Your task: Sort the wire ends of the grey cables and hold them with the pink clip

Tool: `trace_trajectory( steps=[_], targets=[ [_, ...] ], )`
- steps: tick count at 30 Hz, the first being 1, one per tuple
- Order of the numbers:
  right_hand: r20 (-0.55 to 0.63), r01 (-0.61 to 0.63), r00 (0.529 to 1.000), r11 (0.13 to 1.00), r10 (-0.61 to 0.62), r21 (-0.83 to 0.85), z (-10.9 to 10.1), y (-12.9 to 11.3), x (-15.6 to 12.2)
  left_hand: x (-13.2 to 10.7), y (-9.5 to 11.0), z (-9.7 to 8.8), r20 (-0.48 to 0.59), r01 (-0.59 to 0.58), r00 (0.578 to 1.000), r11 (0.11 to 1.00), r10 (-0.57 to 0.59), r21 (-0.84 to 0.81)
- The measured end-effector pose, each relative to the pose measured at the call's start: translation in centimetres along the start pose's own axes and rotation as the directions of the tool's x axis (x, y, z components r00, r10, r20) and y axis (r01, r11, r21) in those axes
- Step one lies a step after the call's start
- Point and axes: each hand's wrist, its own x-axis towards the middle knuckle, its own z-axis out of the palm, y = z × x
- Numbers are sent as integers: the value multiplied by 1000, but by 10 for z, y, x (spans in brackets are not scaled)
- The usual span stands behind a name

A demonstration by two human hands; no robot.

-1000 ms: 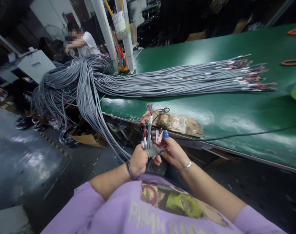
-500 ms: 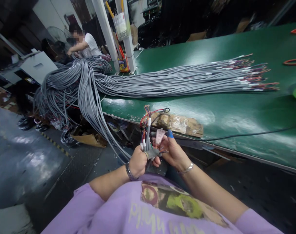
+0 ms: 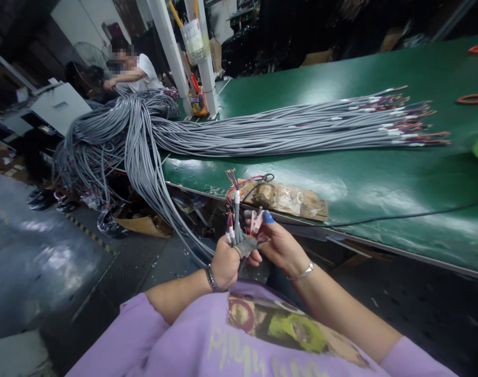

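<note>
"In the head view, what do your hands hold?"

"My left hand [image 3: 224, 264] is closed round a few grey cables [image 3: 237, 220], their white-banded ends upright, loose coloured wires [image 3: 234, 180] on top. My right hand [image 3: 283, 251] is nearly closed, pinching a pink clip [image 3: 256, 222] between blue-tipped thumb and fingers, just beside the cables."

"Where are those cables?"

"In front of me, just off the near edge of the green table [image 3: 372, 183]. Grey lengths hang from the table's left part down to my left hand."

"What's on the table?"

"A long bundle [image 3: 278, 131], its wire ends to the right. Near my hands, a worn board [image 3: 297, 201] lies at the edge."

"Anyone else?"

"A person [image 3: 147, 73] in white, well apart, behind the heap."
</note>
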Motion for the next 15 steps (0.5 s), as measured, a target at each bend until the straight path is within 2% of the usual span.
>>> trace_trajectory(
  steps=[7,15],
  targets=[
    [109,-52,993,998,47,36,4,-3,0,1,0,2,-9,19,1000,1000,-19,-10],
    [59,-42,997,999,41,14,1,1,1,-2,0,2,-12,43,999,999,-43,-6]
  ],
)
